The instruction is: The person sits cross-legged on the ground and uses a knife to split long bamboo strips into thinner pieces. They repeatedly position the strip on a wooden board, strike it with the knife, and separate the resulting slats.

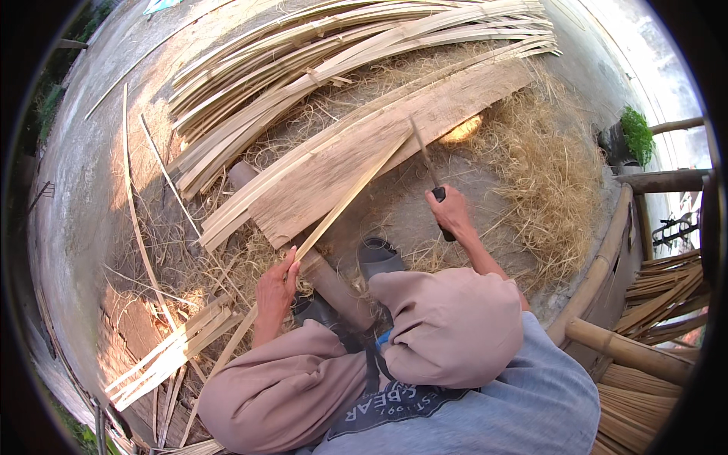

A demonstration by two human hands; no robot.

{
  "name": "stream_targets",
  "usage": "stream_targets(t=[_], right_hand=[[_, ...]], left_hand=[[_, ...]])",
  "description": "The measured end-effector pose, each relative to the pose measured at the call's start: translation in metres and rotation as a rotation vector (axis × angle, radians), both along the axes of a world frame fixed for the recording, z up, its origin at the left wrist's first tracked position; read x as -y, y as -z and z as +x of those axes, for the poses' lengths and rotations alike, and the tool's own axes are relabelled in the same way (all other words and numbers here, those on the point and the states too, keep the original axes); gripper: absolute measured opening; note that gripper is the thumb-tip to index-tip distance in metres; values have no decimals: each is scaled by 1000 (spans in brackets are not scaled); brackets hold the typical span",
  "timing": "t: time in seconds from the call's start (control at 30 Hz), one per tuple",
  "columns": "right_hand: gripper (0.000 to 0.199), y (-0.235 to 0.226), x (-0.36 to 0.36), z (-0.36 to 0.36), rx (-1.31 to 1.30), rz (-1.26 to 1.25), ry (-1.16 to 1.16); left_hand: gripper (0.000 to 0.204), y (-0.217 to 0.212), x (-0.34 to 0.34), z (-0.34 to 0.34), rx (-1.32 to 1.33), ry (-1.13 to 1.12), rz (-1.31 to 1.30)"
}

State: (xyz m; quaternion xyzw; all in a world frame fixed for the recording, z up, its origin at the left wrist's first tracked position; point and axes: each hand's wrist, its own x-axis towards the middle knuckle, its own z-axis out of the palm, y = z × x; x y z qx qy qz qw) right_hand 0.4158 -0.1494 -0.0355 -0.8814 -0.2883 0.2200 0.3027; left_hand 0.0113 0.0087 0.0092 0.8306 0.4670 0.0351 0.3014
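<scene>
My left hand (pixel 277 292) is closed around a long, pale bamboo strip (pixel 349 196). The strip slants from beside my left leg up across a wide wooden plank (pixel 326 176). In my right hand (pixel 453 212) is a knife (pixel 426 155), gripped by its black handle with the blade pointing up and away from me. The blade's tip is close to the strip's far end; whether they touch I cannot tell. More bamboo strips (pixel 227 220) lie along the plank's far side. A log (pixel 341 287) runs under the plank, between my feet.
A large bundle of bamboo strips (pixel 303 68) lies beyond the plank. Curly shavings (pixel 542 178) are heaped at the right. Shorter strips (pixel 171 356) sit at my left. A bamboo-pole frame (pixel 599 262) stands at the right, near a green plant (pixel 637 135).
</scene>
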Motion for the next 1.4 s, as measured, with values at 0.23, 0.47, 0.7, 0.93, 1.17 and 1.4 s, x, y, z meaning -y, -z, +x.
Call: stream_targets(t=[0.23, 0.47, 0.7, 0.93, 1.17, 1.4], right_hand=[[39, 11, -6, 7, 231, -34, -171], [39, 4, -14, -2, 229, 49, -315], [38, 23, -11, 68, 61, 70, 154], [38, 14, -7, 2, 336, 82, -317], [39, 8, -20, 67, 203, 82, 162], [39, 10, -13, -1, 372, 45, -394]], left_hand=[[36, -15, -7, 4, -35, -15, -82], [37, -13, -9, -2, -113, -42, -150], [41, -3, -21, 1, -4, 12, -215], [46, 17, -23, -6, 46, 35, -247], [44, 19, -26, 3, 76, 122, -345], [41, 16, -14, 3, 55, 22, -397]])
